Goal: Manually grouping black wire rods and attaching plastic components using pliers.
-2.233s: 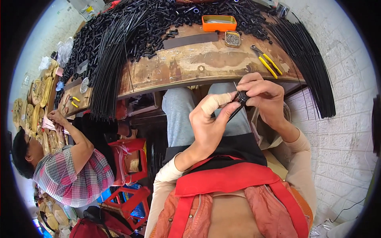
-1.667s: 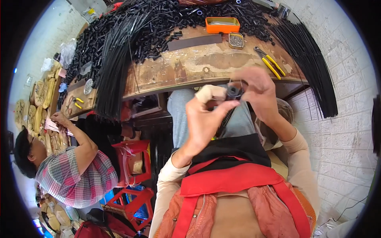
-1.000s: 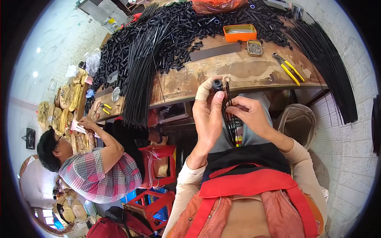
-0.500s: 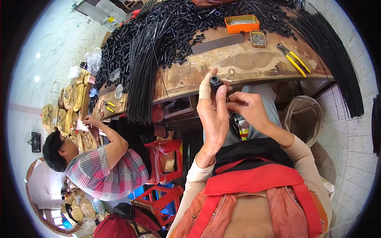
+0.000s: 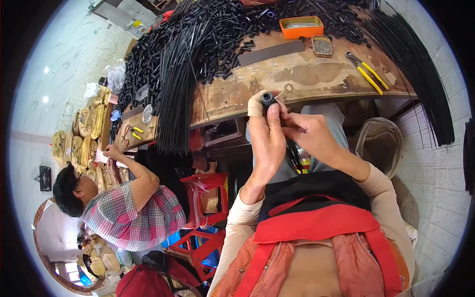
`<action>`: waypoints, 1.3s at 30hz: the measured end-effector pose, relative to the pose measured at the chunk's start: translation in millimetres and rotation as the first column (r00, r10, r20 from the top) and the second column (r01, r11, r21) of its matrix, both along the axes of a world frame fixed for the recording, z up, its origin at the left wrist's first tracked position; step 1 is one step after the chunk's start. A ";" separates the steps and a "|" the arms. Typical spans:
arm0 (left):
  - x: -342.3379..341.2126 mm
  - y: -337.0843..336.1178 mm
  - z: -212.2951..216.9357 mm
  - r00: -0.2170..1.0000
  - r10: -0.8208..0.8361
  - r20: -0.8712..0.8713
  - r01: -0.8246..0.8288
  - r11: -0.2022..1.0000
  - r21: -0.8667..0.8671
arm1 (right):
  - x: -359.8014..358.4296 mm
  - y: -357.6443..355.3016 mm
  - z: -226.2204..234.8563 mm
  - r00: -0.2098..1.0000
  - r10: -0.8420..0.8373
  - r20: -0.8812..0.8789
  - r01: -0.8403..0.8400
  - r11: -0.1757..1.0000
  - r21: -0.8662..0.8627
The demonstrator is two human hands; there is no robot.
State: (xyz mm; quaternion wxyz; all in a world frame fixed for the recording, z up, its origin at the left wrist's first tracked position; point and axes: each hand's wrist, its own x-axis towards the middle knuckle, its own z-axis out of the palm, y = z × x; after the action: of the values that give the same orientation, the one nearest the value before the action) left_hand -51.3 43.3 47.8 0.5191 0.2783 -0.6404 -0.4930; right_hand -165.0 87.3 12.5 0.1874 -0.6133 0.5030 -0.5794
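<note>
Wooden workbench (image 5: 307,81) across upper frame, heaped with black rods (image 5: 178,84) and small black tubes. Co-worker in plaid shirt (image 5: 131,215) at lower left, hands on the bench's left end. Orange tray (image 5: 301,27) top centre; yellow-handled pliers (image 5: 368,74) upper right. Left hand (image 5: 267,141) at centre, fingers closed on small black cylinder (image 5: 267,99), held just below bench edge. Right hand (image 5: 311,136) beside it, fingertips pinched together on thin black strands (image 5: 293,153) trailing down.

Small black cylindrical plastic cap (image 5: 267,99) in hands: black. Worn wooden surface (image 5: 302,79): brown, stained. Shallow orange plastic tray (image 5: 301,27): orange. Yellow-handled metal pliers (image 5: 367,72): yellow grips. Bundle of thin black rods (image 5: 175,94): black. Co-worker's short-sleeved plaid shirt (image 5: 131,218): red-and-grey check. Red plastic stool (image 5: 208,198): red.
</note>
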 end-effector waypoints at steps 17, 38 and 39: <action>-38.9 -1.6 0.9 0.877 -0.424 -0.226 0.474 0.840 0.265 | -255.5 -21.1 -60.7 0.378 -0.490 -0.786 0.685 0.719 -0.119; 17.0 17.0 6.9 0.911 -0.400 -0.095 0.411 0.883 0.225 | -58.7 45.5 51.2 0.770 -0.054 -0.636 0.090 0.996 0.024; 20.2 17.3 6.3 0.913 -0.395 -0.098 0.408 0.885 0.226 | -55.6 43.4 51.1 0.769 -0.049 -0.638 0.085 0.996 0.026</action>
State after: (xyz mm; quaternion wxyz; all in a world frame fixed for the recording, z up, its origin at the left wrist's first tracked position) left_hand -31.1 60.7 54.1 0.3837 0.1887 -0.6061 -0.6707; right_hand -220.6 130.7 63.5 0.0017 -0.7495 0.5736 -0.3305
